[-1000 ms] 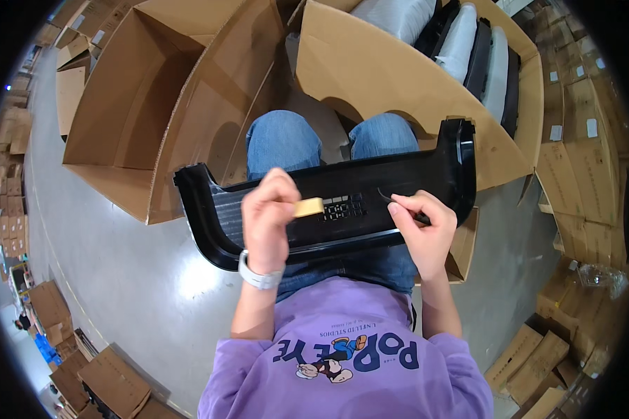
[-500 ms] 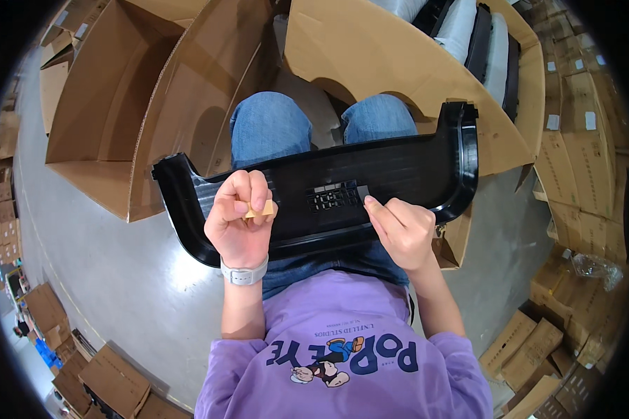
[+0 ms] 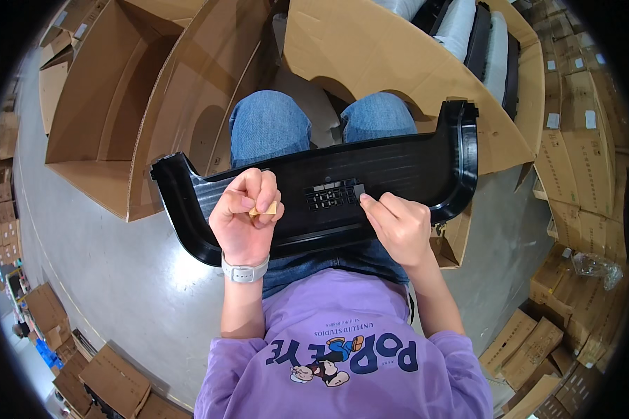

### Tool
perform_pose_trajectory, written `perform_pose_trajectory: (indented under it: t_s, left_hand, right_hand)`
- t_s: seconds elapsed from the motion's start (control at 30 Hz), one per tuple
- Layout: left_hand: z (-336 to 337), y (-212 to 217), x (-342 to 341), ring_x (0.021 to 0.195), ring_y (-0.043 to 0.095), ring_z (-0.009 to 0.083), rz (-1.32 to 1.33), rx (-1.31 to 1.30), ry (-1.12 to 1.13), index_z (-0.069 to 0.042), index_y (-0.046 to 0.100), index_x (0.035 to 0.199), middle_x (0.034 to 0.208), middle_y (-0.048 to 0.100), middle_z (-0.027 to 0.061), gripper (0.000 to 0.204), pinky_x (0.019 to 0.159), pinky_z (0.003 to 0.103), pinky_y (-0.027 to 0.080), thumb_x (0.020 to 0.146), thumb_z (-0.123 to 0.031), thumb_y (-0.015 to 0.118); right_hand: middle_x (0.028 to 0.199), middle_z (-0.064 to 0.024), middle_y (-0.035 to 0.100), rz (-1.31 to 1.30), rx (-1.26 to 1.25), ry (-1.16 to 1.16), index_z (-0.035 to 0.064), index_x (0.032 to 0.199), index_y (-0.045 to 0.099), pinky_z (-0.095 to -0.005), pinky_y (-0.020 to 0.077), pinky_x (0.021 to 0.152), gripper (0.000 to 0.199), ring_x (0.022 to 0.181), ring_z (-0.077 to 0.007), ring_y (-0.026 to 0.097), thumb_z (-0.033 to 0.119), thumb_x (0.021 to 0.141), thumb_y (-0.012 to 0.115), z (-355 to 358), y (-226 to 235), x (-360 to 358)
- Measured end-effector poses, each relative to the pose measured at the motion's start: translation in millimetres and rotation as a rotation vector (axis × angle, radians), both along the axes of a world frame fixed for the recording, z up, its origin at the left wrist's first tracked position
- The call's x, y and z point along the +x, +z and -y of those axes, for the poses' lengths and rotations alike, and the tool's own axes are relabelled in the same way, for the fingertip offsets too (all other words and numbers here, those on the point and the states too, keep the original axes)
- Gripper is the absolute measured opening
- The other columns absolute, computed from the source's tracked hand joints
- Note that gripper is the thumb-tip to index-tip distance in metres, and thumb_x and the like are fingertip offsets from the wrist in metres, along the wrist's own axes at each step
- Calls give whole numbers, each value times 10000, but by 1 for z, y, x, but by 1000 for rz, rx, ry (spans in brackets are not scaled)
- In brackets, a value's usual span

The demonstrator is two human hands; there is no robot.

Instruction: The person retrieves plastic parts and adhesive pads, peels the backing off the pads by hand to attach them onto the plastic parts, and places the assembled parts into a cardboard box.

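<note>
The left hand (image 3: 247,216) has its thumb and fingers pinched on a small yellow piece (image 3: 264,209), with the palm turned up to the person. The right hand (image 3: 402,227) has thumb and forefinger together on a small flat grey piece (image 3: 358,190), which sits right at the right edge of a cluster of cutouts (image 3: 328,197). That cluster is in a long black panel (image 3: 293,192) lying across the person's thighs, beneath both hands; I can't tell if the left one touches it. The panel is glossy plastic, a shallow trough with its two ends bent up and away from the person, and the cutouts near its middle are narrow slots in rows. Under it are blue jeans (image 3: 269,126). Past the knees are an open cardboard box (image 3: 112,105) on the left and a carton (image 3: 391,63) on the right, with black and white-wrapped parts (image 3: 494,63) standing in it.
</note>
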State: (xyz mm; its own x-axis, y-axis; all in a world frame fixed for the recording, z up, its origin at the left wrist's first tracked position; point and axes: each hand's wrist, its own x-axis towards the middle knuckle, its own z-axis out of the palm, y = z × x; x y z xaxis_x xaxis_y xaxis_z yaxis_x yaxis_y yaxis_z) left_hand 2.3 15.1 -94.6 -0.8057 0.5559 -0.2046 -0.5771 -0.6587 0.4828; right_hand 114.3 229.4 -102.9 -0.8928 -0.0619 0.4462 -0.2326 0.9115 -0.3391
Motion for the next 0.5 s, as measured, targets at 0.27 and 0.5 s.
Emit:
perform_pose_trajectory:
  t_s: [0.27, 0.5]
  left_hand:
    - [-3, 9, 0, 402, 240, 85, 4, -109, -41, -115, 318, 581, 501, 315, -10, 297, 413, 229, 207, 819, -194, 476]
    - [-4, 37, -7, 404, 257, 44, -343, -753, 16, -115, 328, 575, 490, 249, -35, 398, 385, 211, 174, 950, -180, 444]
  right_hand:
    - [613, -52, 495, 181, -32, -25, 40, 786, 666, -316, 404, 413, 86, 477, -200, 535, 45, 722, 722, 1, 4, -2]
    - [620, -65, 537, 423, 84, 62, 87, 920, 678, -339, 445, 443, 167, 508, -238, 565, 87, 753, 686, -11, 26, 8]
